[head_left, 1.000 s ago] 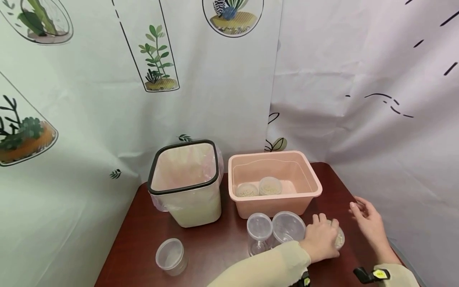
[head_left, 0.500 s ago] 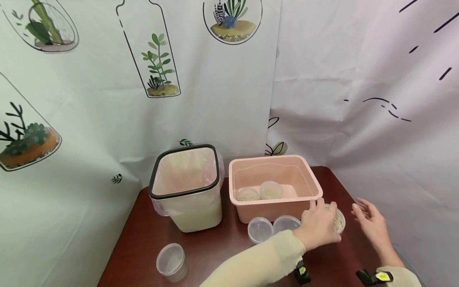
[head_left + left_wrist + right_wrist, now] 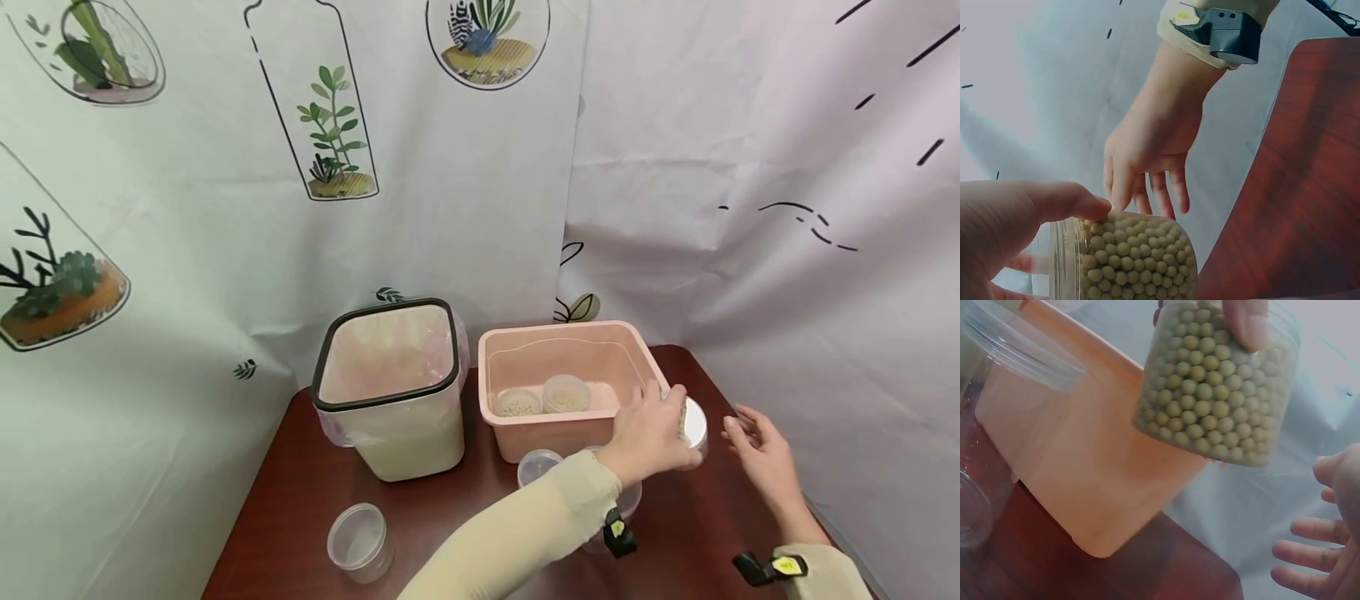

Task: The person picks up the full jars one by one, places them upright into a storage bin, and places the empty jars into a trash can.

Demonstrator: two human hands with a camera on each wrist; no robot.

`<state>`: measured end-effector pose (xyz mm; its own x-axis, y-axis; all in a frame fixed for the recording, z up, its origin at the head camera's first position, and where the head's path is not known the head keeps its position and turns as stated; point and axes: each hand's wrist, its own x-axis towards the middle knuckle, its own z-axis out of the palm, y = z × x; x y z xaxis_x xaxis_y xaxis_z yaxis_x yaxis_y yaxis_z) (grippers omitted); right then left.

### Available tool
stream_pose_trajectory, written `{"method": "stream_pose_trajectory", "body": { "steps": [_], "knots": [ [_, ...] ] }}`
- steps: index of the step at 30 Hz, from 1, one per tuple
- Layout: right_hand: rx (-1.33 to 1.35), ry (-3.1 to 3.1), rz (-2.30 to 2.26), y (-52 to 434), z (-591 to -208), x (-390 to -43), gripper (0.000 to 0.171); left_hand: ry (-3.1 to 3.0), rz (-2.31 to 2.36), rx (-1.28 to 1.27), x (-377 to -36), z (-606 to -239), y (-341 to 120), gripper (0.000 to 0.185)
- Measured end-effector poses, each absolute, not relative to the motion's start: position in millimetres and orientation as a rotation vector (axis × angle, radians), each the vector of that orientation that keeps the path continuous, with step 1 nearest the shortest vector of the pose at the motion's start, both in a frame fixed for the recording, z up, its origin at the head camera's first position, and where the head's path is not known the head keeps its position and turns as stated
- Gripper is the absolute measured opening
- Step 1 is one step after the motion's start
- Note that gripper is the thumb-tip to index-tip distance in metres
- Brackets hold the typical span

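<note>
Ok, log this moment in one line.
left hand: grips clear cylindrical plastic jar of beige pellets | right hand: holds nothing | nearby: pink rectangular plastic tub

- Our left arm [image 3: 510, 529] stretches diagonally up and to the right across the head view.
- We keep our left hand [image 3: 648, 429] in a curled grip, the left thumb [image 3: 1066, 200] opposite the left fingers [image 3: 653, 392].
- Our right forearm [image 3: 802, 525] slants up and to the left.
- We hold our right hand [image 3: 768, 458] near the left, apart from it, its right fingers [image 3: 1307, 553] relaxed and slightly spread.
</note>
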<state>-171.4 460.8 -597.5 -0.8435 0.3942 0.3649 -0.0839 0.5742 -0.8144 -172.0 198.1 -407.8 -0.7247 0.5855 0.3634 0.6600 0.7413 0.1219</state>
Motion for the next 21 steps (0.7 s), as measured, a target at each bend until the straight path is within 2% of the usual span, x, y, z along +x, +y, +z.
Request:
{"method": "stream_pose_trajectory", "body": {
  "steps": [3,9,11,15,18,21],
  "knots": [
    [-0.208,-2.255,1.265,459,-602,-177,0.047,-2.669,-0.403,-0.978,-175,-403,197,0.077],
    [-0.183,-2.291,1.353,395,-514,-150,0.046,-2.693,-0.455,-0.956,-181,-391,193,0.078],
    [-0.191,-2.301,1.328,389,-509,-151,0.044,-2.696,-0.467,-0.938,-183,-387,191,0.078],
    [-0.136,-2.264,1.314,421,-568,-182,0.043,-2.71,-0.506,-0.901,-190,-380,185,0.081],
    [-0.129,-2.249,1.356,408,-558,-183,0.043,-2.72,-0.524,-0.879,-197,-377,181,0.083],
    [-0.108,-2.245,1.389,366,-506,-165,0.04,-2.72,-0.527,-0.862,-205,-375,178,0.087]
  ]
}}
